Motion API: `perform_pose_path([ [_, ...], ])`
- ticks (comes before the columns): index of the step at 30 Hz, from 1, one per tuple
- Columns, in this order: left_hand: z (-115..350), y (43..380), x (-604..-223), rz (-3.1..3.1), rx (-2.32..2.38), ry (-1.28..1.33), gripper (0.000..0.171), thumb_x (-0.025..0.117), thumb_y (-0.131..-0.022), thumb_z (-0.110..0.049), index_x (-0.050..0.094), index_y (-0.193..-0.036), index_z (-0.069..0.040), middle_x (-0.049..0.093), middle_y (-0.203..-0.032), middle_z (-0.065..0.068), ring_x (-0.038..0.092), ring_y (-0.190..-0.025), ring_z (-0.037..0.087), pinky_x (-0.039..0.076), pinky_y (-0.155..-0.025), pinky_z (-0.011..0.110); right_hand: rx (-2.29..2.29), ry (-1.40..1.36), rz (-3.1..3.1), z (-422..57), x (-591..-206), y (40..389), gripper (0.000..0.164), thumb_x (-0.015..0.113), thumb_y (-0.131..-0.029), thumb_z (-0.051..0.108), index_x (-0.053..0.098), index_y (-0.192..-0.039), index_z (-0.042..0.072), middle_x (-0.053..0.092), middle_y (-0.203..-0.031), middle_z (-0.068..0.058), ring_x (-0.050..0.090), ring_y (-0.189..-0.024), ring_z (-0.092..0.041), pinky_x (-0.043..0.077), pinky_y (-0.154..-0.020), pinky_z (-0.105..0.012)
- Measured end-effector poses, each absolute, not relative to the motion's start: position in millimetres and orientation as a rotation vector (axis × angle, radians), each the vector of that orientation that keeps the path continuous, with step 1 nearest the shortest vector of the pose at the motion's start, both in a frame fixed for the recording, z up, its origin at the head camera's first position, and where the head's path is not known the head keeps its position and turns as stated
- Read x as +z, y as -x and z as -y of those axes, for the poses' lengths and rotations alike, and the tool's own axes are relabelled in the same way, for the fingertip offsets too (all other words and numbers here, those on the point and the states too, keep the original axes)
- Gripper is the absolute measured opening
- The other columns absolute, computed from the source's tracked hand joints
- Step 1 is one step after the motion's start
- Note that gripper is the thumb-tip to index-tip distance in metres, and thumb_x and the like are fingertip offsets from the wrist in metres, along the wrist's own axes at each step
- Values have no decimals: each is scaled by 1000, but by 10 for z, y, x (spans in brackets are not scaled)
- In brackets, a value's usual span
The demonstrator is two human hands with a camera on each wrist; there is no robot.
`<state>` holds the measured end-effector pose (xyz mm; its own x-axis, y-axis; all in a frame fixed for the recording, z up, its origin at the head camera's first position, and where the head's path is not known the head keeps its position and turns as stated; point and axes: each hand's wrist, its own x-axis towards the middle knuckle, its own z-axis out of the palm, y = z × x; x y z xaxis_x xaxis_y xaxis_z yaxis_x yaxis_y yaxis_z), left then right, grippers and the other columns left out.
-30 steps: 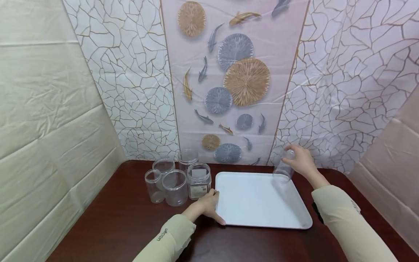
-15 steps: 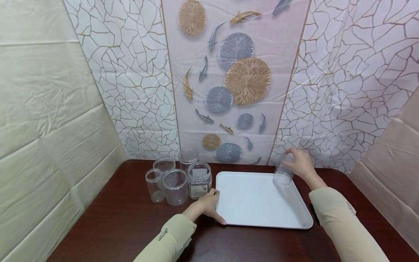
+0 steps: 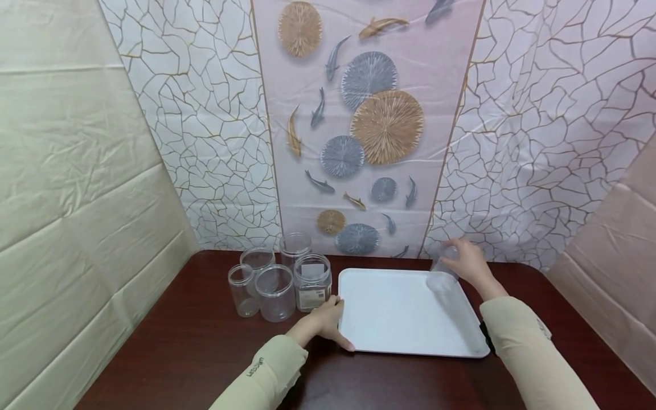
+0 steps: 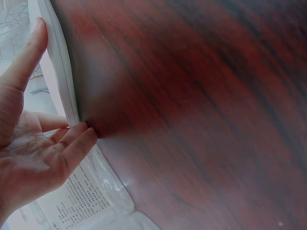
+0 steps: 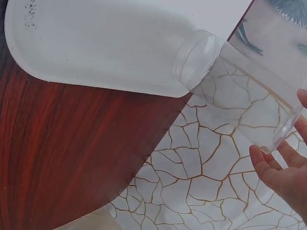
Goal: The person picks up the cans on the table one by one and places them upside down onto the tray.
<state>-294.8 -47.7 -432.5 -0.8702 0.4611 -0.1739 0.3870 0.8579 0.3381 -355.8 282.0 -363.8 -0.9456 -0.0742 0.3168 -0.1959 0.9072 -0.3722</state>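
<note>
My right hand (image 3: 468, 263) grips a clear plastic jar (image 3: 442, 275) by its upper end, over the far right corner of the white tray (image 3: 405, 319). In the right wrist view the jar (image 5: 240, 91) is upside down, its threaded mouth against the tray and its base at my fingertips (image 5: 259, 155). My left hand (image 3: 328, 322) rests along the tray's left side, thumb stretched to the near left corner. In the left wrist view the fingers (image 4: 79, 143) of that hand touch the tray's edge (image 4: 64, 72), only slightly bent.
Several clear jars stand left of the tray: a labelled jar (image 3: 312, 285) right by my left hand, a wide jar (image 3: 275, 296), a slim jar (image 3: 242, 293), and others behind. The dark wooden table (image 3: 205, 353) ends at a patterned cloth backdrop (image 3: 225, 171).
My right hand has come down slightly and a little to the left with the jar. My left hand and the tray have stayed in place.
</note>
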Motion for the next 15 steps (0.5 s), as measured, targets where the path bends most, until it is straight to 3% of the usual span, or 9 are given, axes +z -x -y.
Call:
perform_pose_path([
  [15, 470, 2925, -4298, -2798, 386, -649, 109, 83, -66, -47, 29, -144, 5, 32, -147, 19, 38, -135, 29, 40, -103, 46, 670, -239, 2875, -2824, -3622, 3572, 44, 60, -90, 12, 50, -125, -11, 47, -128, -35, 42, -119, -53, 37, -97, -61],
])
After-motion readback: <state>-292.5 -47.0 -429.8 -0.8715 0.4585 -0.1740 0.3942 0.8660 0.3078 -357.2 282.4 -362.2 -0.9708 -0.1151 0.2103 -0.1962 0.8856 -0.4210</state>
